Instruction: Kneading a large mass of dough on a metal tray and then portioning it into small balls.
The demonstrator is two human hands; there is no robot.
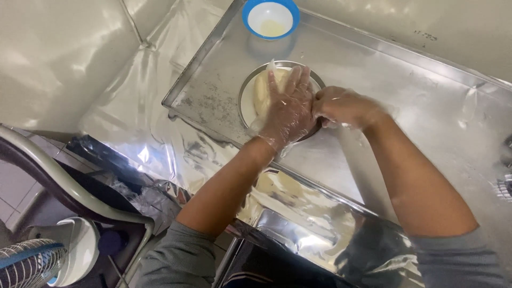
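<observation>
Stainless-steel tray [373,80] serves as the landmark; it fills the upper right of the view, surface scuffed and smeared. Round metal plate [246,96] sits near the tray's left rim, holding a pale lump of dough [262,90].

Left hand [288,109], in a thin clear plastic glove, lies flat over the plate with fingers extended and slightly spread, palm pressed on the dough; it grips nothing. Right hand [341,106] is at the plate's right edge, touching the left hand, fingers curled inward; cannot tell whether it holds dough, as the fingertips are hidden and blurred.

Blue bowl [270,18] with a white inside and a little yellowish liquid stands at the tray's far rim, just beyond the plate and apart from it. Foil sheeting [160,154] covers the surfaces left of and below the tray. A white fan [48,256] sits well below and left of the tray.
</observation>
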